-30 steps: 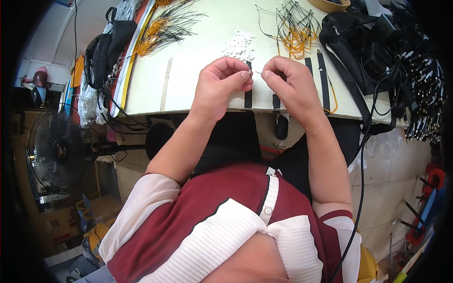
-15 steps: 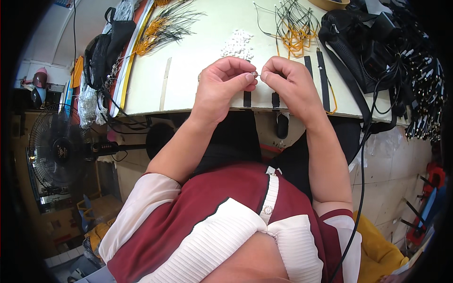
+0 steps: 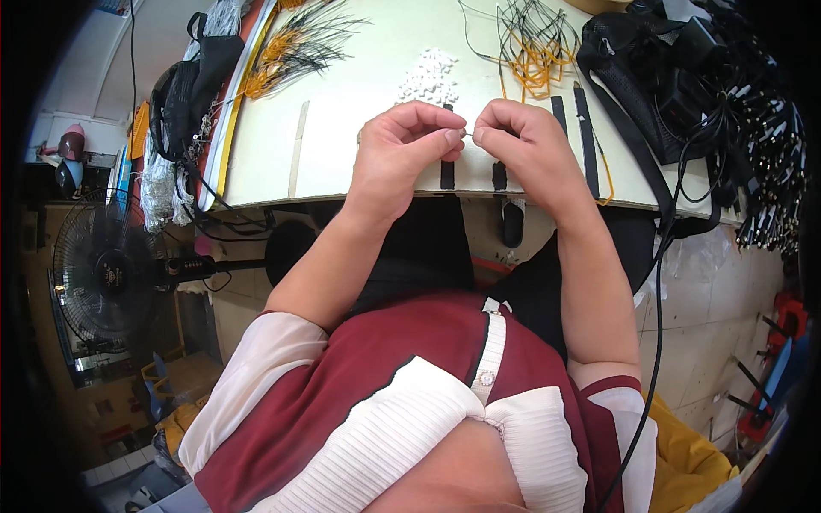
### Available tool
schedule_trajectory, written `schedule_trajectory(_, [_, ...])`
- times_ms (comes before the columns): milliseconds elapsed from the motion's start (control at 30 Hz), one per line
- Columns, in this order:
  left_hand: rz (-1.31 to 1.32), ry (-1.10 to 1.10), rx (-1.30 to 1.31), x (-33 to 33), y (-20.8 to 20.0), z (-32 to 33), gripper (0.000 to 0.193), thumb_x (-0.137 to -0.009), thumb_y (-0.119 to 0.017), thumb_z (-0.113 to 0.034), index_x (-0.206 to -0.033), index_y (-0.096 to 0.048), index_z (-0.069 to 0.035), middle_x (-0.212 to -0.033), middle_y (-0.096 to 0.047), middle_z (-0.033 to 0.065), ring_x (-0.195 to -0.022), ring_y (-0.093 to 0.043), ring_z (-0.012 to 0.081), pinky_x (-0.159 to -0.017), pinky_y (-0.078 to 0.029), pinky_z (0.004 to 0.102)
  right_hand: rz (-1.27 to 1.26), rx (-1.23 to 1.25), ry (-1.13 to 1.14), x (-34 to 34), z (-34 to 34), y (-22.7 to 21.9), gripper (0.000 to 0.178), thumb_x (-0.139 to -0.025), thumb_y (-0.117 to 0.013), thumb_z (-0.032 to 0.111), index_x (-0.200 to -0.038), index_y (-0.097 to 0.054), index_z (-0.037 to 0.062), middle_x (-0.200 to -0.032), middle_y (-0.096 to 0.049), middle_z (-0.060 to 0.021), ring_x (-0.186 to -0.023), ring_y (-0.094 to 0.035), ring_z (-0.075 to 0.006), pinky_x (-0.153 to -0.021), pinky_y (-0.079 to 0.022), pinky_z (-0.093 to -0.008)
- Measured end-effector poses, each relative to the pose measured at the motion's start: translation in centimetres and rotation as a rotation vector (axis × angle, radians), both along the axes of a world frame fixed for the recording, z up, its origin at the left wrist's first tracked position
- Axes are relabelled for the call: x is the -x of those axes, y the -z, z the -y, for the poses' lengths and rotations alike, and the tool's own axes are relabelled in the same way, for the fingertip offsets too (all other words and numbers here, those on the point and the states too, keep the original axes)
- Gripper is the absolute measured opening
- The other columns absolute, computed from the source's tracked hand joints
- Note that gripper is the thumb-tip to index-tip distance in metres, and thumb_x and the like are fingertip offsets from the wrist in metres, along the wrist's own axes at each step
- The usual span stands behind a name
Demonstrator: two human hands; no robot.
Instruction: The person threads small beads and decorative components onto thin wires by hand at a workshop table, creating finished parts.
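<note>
My left hand (image 3: 398, 158) and my right hand (image 3: 526, 152) meet over the table's near edge, thumb and forefinger pinched on each. A small pale piece (image 3: 463, 132) sits at the left fingertips, mostly covered by them. From it a short bit of thin dark wire (image 3: 469, 135) runs to the right fingertips; the rest of that wire is hidden. Just beyond my hands lies a heap of small white pieces (image 3: 429, 77). Past my right hand is a loose bundle of orange and black wires (image 3: 537, 68).
Another orange-and-black wire bundle (image 3: 291, 60) fans out at the far left of the table (image 3: 342, 94). Black strips (image 3: 586, 141) lie on its surface. At the right are a black bag (image 3: 629, 81) and hanging black cables (image 3: 761, 171). A fan (image 3: 111, 274) stands at left.
Both hands keep their pinch and have barely moved. The whole view has shifted very slightly.
</note>
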State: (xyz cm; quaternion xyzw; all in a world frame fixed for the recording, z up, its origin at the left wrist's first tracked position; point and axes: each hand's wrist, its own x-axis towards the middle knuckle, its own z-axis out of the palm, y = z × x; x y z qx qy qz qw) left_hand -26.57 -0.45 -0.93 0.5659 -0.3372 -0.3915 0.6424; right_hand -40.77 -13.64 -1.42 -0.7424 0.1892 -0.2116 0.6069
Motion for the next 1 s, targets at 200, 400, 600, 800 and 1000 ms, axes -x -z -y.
schedule_trajectory(200, [-0.085, -0.011, 0.080, 0.6, 0.3, 0.4, 0.014, -0.088, -0.068, 0.001, -0.102, -0.070, 0.002, -0.091, -0.071, 0.0075, -0.082, -0.067, 0.0124, -0.078, -0.055, 0.0256, -0.003, -0.126, -0.075, 0.1, 0.6, -0.6, 0.016, -0.087, -0.061, 0.017, -0.077, -0.060, 0.0043, -0.068, -0.050, 0.0056, -0.064, -0.042, -0.0037, -0.057, -0.033, -0.0222])
schedule_trajectory(400, [0.029, -0.097, 0.116, 1.6, 0.8, 0.8, 0.013, -0.089, -0.068, 0.001, -0.102, -0.069, 0.003, -0.089, -0.071, 0.0066, -0.080, -0.067, 0.0115, -0.076, -0.055, 0.0251, 0.025, -0.178, -0.069, 0.0, 0.8, -0.1, 0.016, -0.087, -0.061, 0.019, -0.077, -0.062, 0.0063, -0.068, -0.051, 0.0060, -0.063, -0.041, -0.0024, -0.055, -0.030, -0.0210])
schedule_trajectory(600, [0.059, -0.146, 0.104, 1.9, 0.9, 1.1, 0.012, -0.090, -0.068, 0.002, -0.102, -0.067, 0.002, -0.091, -0.070, 0.0081, -0.080, -0.067, 0.0132, -0.076, -0.055, 0.0251, 0.053, -0.122, -0.004, 0.0, 0.4, 0.1, 0.015, -0.089, -0.064, 0.016, -0.080, -0.063, 0.0041, -0.071, -0.054, 0.0053, -0.066, -0.045, -0.0029, -0.058, -0.034, -0.0212])
schedule_trajectory(800, [0.080, -0.097, 0.055, 1.4, 1.0, 0.8, 0.012, -0.089, -0.067, 0.002, -0.101, -0.066, 0.002, -0.091, -0.069, 0.0063, -0.079, -0.065, 0.0120, -0.075, -0.053, 0.0239, -0.020, 0.216, 0.061, 0.7, -0.2, -0.6, 0.012, -0.089, -0.064, 0.011, -0.092, -0.065, -0.0014, -0.077, -0.061, -0.0033, -0.071, -0.054, -0.0094, -0.065, -0.044, -0.0254])
schedule_trajectory(1000, [0.112, -0.091, -0.003, 1.1, 0.9, 0.2, 0.011, -0.089, -0.066, -0.001, -0.100, -0.067, 0.002, -0.087, -0.068, 0.0039, -0.079, -0.065, 0.0087, -0.074, -0.053, 0.0232, -0.252, 0.635, 0.665, 8.0, 3.8, -4.1, 0.014, -0.086, -0.067, 0.010, -0.096, -0.068, 0.0014, -0.082, -0.068, -0.0128, -0.075, -0.067, -0.0221, -0.069, -0.050, -0.0319])
